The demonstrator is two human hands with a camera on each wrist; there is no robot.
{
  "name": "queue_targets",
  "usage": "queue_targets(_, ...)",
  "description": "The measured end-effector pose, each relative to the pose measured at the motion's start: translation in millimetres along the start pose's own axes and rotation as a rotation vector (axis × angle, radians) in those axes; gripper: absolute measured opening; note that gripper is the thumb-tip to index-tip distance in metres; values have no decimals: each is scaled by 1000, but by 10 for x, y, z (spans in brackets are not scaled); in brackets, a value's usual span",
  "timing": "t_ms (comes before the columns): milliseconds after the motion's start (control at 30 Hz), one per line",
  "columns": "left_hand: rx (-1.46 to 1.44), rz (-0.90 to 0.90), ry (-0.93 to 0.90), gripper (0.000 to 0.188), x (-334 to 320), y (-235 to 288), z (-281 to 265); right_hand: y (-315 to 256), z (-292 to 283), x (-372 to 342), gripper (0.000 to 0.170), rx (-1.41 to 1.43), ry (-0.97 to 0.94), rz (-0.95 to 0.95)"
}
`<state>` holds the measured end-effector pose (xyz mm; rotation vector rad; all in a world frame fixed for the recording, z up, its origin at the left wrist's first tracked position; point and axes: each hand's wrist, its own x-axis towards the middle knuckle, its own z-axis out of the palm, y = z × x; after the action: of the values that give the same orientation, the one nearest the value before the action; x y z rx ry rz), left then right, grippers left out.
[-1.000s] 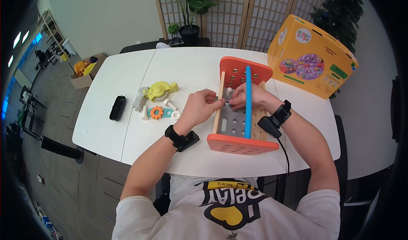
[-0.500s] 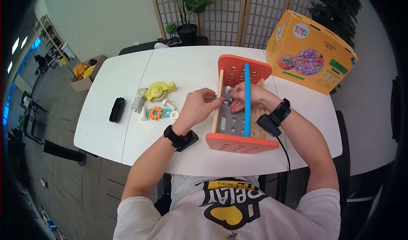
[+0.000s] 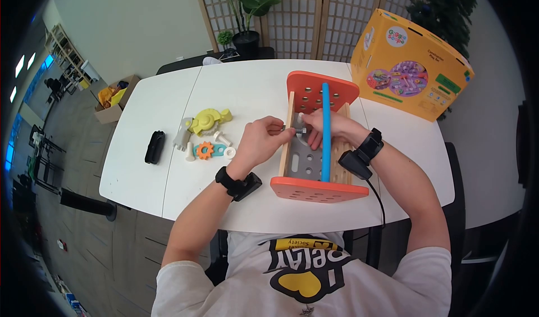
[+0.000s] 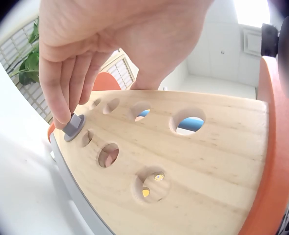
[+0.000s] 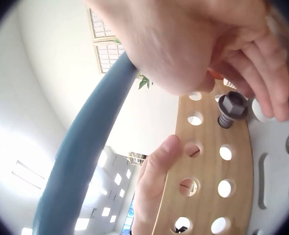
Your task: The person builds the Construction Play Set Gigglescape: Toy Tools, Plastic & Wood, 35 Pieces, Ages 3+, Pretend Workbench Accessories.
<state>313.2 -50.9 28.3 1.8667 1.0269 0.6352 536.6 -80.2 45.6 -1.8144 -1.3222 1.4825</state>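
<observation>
A toy toolbox with orange ends (image 3: 320,189), a blue rod handle (image 3: 326,148) and wooden sides stands on the table. A grey bolt (image 5: 232,105) passes through one hole of the wooden side panel (image 5: 203,166), its hex head inside. Outside, the fingertips of my left hand (image 3: 265,140) hold a grey nut (image 4: 74,127) against the panel, the thumb over the top edge. My right hand (image 3: 336,127) is inside the box under the handle, its fingers extended beside the bolt head, thumb apart from it. Its fingertips overlap a white piece (image 5: 260,110) at the grey floor (image 5: 279,161).
Left of the box lie a yellow-green toy tool (image 3: 209,120), a white screw (image 3: 223,139), an orange gear (image 3: 205,150) and a white nut (image 3: 229,153). Farther left is a black case (image 3: 155,147). A yellow carton (image 3: 412,67) stands at the back right.
My right fingers have come off the bolt and spread below it, leaving its head in sight. My left hand stays at the panel. The head view has shifted slightly.
</observation>
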Motion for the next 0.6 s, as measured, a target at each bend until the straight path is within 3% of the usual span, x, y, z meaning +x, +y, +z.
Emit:
queue_targets(33,0,1,0,44,3,-6,1,-35,29,-53,48,20,68,-20)
queue_targets(133,4,-1,2,44,5,-5,10,168,-40,80,46,-14,41,-191)
queue_targets(233,2,7,15,48,0,-1,12,257,-103,192,44,-11,-88,-239)
queue_targets(300,-21,43,27,56,17,-65,31,172,-94,117,48,-77,-74,-160)
queue_targets(433,-4,0,4,44,2,1,19,102,-62,103,51,-91,-98,-21)
queue_targets(533,-8,-1,3,44,3,5,20,155,-64,193,53,-43,-63,15)
queue_targets(600,-8,2,7,44,1,-3,24,161,-33,178,49,-19,73,-57)
